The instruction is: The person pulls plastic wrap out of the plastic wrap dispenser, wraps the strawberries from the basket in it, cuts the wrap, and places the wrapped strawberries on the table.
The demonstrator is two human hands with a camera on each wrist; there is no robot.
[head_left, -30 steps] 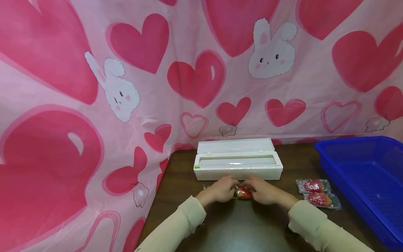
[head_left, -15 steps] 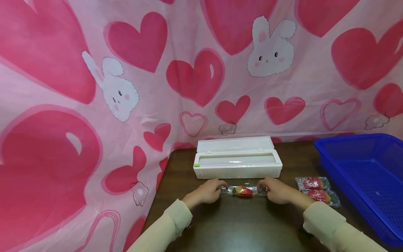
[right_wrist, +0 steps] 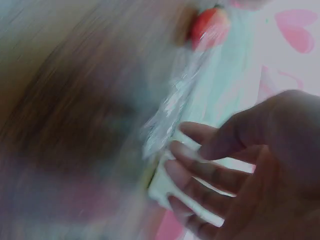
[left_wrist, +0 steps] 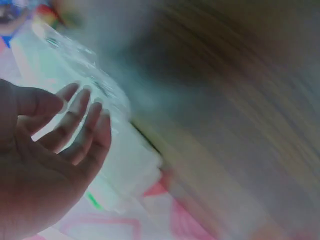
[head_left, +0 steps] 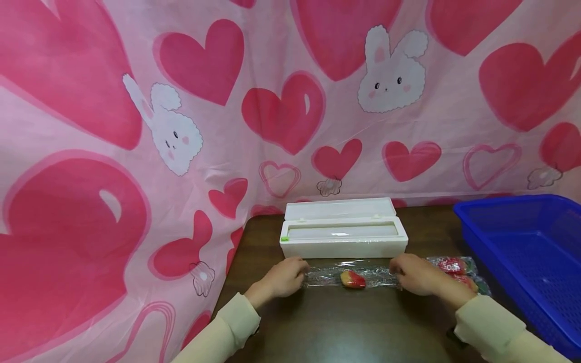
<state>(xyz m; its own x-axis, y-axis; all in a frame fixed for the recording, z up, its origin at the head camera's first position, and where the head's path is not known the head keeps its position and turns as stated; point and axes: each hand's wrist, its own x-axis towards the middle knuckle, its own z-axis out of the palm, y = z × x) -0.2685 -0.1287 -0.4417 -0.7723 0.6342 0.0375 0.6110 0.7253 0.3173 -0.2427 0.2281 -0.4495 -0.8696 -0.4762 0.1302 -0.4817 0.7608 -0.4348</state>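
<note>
A small red-and-yellow fruit [head_left: 352,279], mango-like in shape, lies on a strip of clear plastic film [head_left: 323,276] on the table. My left hand [head_left: 285,276] is at the film's left end; in the left wrist view its fingers [left_wrist: 92,132] are loosely bent, with no film seen gripped. At the other end is my right hand [head_left: 416,275]. The right wrist view shows its fingers [right_wrist: 210,172] spread and relaxed beside the film's loose end [right_wrist: 162,122]. Both wrist views are blurred, so light contact with the film cannot be told.
Just behind the film stands a white film dispenser box [head_left: 344,249], its lid raised and a roll inside. Wrapped red fruits [head_left: 454,264] lie right of my right hand, partly hidden by it. A blue plastic basket [head_left: 472,232] stands at the right. A heart-patterned cloth [head_left: 281,60] hangs behind.
My hands have moved apart, from close around the fruit to the film's two ends. The bunched film has spread out into a wider strip, with the fruit staying near its middle.
</note>
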